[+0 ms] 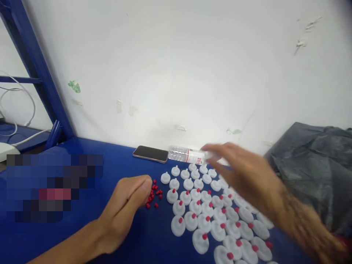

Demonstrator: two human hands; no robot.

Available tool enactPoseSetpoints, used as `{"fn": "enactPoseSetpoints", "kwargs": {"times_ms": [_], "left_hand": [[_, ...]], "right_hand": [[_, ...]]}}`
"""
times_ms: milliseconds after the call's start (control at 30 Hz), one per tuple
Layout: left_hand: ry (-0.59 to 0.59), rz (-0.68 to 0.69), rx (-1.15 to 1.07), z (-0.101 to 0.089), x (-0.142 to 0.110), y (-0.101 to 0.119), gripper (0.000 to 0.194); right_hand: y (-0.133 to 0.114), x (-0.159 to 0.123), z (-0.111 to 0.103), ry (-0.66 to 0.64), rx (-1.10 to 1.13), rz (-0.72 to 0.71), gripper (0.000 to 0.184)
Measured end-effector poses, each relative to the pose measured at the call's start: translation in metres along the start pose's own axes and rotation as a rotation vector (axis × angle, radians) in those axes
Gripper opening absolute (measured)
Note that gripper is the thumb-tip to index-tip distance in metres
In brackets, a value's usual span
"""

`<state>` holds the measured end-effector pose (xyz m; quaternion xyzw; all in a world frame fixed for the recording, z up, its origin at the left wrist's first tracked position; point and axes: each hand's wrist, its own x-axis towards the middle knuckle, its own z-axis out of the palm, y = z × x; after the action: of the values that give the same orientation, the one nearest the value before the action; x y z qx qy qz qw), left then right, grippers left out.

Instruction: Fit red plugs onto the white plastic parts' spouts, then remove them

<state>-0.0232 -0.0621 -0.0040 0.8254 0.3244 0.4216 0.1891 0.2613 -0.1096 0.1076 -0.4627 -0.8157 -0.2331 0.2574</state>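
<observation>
Many white plastic caps (198, 205) stand in rows on a blue table (82, 227). Most carry a small red plug on top; several at the far end are plain white. A loose heap of red plugs (154, 194) lies to their left. My left hand (123, 209) rests on the table beside that heap, fingers curled in, fingertips touching the plugs; what it holds, if anything, is hidden. My right hand (242, 176) hovers above the far caps, blurred by motion, fingers stretched towards a lying water bottle (185, 154).
A phone (150, 153) lies face up by the white wall. A dark grey plastic bag (313, 165) fills the right side. A blue metal frame (33, 66) and white cables (19, 110) stand at the left. A pixelated patch covers part of the table's left.
</observation>
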Motion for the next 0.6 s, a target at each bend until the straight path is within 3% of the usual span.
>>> {"fn": "enactPoseSetpoints", "kwargs": {"times_ms": [100,167,400,600], "left_hand": [[0.007,0.027,0.054,-0.008,0.017,-0.012,0.043],[-0.01,0.038,0.108,-0.009,0.024,-0.018,0.038],[-0.104,0.052,0.183,-0.005,0.025,-0.022,0.029],[-0.126,0.016,0.224,-0.005,0.026,-0.018,0.033]], "right_hand": [[0.037,-0.006,-0.01,0.03,0.036,0.262,0.014],[0.043,-0.015,-0.009,-0.012,0.113,0.347,0.016],[0.014,-0.057,0.015,-0.134,0.126,0.298,0.017],[0.011,-0.063,0.022,-0.135,0.059,0.35,0.016]]}}
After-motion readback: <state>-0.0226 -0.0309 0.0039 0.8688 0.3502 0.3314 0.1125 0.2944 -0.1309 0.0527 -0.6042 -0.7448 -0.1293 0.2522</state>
